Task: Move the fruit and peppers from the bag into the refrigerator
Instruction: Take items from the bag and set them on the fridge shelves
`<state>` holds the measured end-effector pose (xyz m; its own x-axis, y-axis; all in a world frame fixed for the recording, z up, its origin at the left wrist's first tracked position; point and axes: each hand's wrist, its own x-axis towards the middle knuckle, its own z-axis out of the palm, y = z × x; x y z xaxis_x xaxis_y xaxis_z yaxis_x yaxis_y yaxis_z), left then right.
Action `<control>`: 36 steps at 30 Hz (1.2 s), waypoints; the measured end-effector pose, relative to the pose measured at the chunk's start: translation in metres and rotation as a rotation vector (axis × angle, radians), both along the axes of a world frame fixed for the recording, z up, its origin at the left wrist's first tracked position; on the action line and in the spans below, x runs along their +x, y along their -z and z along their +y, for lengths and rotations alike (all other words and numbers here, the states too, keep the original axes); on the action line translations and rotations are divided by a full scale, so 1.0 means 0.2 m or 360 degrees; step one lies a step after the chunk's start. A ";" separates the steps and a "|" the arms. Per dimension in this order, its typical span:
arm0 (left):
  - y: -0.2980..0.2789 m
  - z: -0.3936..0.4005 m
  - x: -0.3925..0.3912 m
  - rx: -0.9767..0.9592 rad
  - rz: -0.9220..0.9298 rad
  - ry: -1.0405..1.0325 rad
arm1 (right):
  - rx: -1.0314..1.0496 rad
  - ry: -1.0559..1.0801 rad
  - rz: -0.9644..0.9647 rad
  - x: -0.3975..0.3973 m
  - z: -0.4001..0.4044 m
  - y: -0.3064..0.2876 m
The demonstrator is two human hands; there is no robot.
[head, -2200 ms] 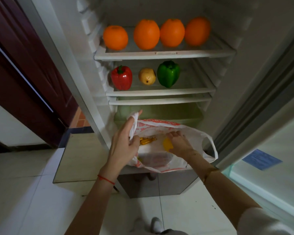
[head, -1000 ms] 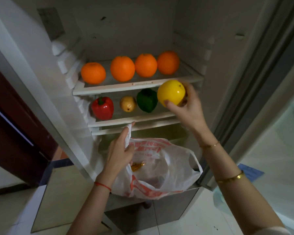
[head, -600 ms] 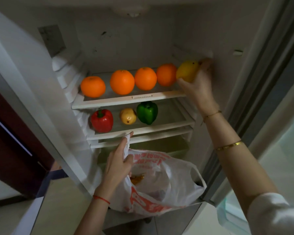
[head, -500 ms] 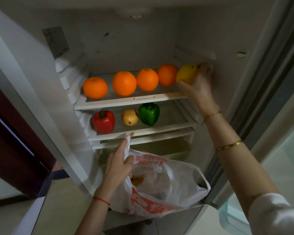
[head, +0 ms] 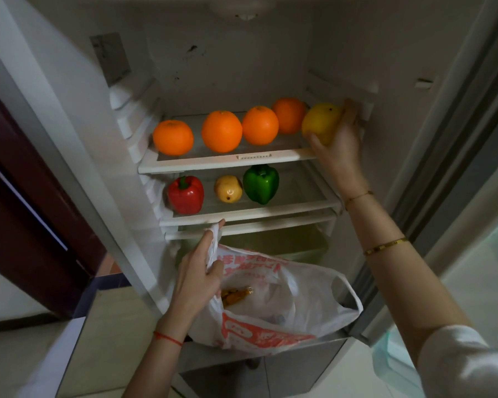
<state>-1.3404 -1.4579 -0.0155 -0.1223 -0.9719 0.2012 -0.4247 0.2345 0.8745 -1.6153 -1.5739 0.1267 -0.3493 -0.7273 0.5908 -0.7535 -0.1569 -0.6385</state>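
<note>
At the upper shelf (head: pixel 227 162), the right hand (head: pixel 339 139) is grasping the yellow fruit (head: pixel 321 122) and seating it just right of the four oranges (head: pixel 222 131), having carried it up from the bag (head: pixel 270 317) within the last second. Release is judged imminent. Below the grip, the red pepper (head: pixel 185 194), pear (head: pixel 228 188) and green pepper (head: pixel 260 183) are resting on the middle shelf. The left hand (head: pixel 197 277) is pinching the bag rim open; an amber item (head: pixel 236 295) is lying inside. Red bag printing is not legible.
</note>
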 end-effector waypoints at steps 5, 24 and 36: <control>0.02 0.06 0.04 0.0045 0.0052 0.0001 | -0.0060 -0.0007 -0.0058 0.00 0.07 0.02; 0.07 0.33 0.12 -0.0059 -0.0241 -0.0306 | 0.1681 -0.1314 0.0236 0.42 0.54 0.67; 0.14 0.40 0.20 -0.0003 -0.0208 -0.0355 | 0.1597 -0.1207 0.0851 0.70 0.27 1.54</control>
<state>-1.3007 -1.3773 -0.0430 0.0699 -0.9774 0.1997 -0.5756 0.1239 0.8083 -1.4759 -1.5203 -0.1809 0.4259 -0.8285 -0.3636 -0.8793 -0.2843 -0.3822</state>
